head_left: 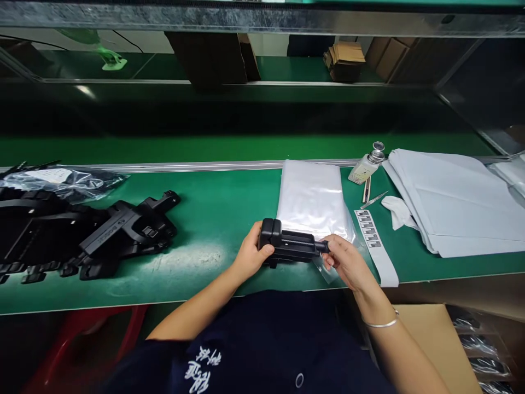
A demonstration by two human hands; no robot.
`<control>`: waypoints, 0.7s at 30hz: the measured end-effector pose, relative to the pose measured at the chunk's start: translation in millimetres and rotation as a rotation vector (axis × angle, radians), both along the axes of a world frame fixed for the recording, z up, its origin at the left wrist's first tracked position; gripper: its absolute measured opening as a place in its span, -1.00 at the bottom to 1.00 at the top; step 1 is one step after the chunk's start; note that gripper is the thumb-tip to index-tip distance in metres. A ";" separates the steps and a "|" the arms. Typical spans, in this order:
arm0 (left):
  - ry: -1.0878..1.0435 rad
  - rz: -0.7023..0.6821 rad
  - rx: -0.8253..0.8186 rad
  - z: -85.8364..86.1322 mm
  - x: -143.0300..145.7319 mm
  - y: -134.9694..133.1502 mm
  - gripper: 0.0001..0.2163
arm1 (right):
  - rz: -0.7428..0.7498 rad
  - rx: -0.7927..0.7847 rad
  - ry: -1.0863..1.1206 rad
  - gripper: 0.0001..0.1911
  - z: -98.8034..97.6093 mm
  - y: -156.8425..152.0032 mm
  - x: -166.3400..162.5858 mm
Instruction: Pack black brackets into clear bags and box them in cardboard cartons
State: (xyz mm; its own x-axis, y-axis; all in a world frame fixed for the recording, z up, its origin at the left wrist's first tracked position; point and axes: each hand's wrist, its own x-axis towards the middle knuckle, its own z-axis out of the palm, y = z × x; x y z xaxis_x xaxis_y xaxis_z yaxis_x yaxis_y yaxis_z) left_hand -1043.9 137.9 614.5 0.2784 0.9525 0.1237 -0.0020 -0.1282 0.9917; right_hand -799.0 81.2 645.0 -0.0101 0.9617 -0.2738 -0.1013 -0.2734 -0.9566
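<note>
My left hand [251, 253] is wrapped round the thick end of a black plastic part [289, 245], held just above the front of the green bench. My right hand [348, 261] pinches the part's thin end and also touches a clear plastic bag [328, 268]. Just behind the part lies a stack of clear plastic bags [312, 197].
A pile of black plastic parts [86, 232] and a bagged one [65, 179] sit at the left. On the right lie a label strip [375, 243], a small bottle [366, 164], tweezers [374, 200], white sheets [455, 200] and a cardboard box [435, 339] below the bench.
</note>
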 end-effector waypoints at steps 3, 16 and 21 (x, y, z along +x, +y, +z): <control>-0.037 0.022 -0.018 -3.3 -0.1 0.1 -0.43 | 0.031 0.325 -0.364 -0.78 0.5 -8.0 5.7; -0.087 -0.059 -0.047 0.4 -0.9 -2.6 -0.39 | 0.027 0.561 -0.658 -0.78 -5.5 -15.3 13.9; -0.139 -0.178 -0.094 -6.4 -5.9 0.2 -0.34 | -0.005 0.775 -0.689 -0.65 0.3 -19.5 15.5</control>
